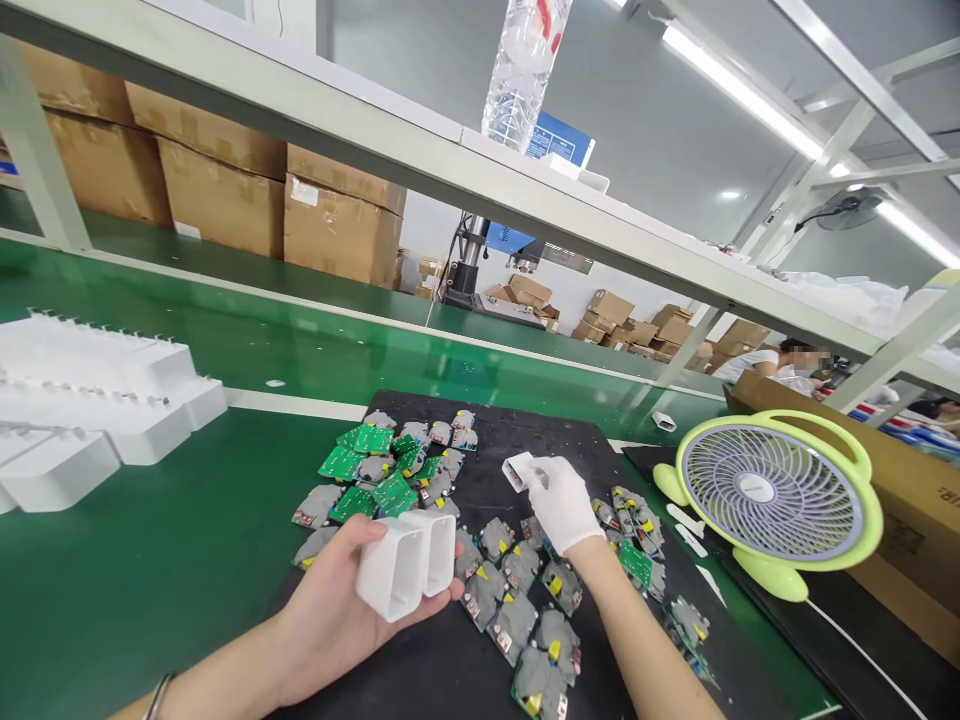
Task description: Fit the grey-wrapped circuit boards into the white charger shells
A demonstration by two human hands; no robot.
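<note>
Two white plastic housings (394,570), hollow with their open ends toward me, sit side by side in my bare left hand (326,625), its thumb and fingers closed around them. My right hand (562,503), in a white glove, pinches a small white housing (517,471); something darker shows at its open end. Below and around both hands, many circuit boards with grey filler and yellow parts (517,625) lie on a black mat (499,435). Several boards at the left of the mat show their green undersides (394,494).
White housings (157,425) stand in rows on the green table (150,580) at left. A lime-green fan (757,488) stands at right before a cardboard box (900,490). A shelf beam (450,150) crosses above, bearing a water bottle (525,75). Another person (772,362) sits far right.
</note>
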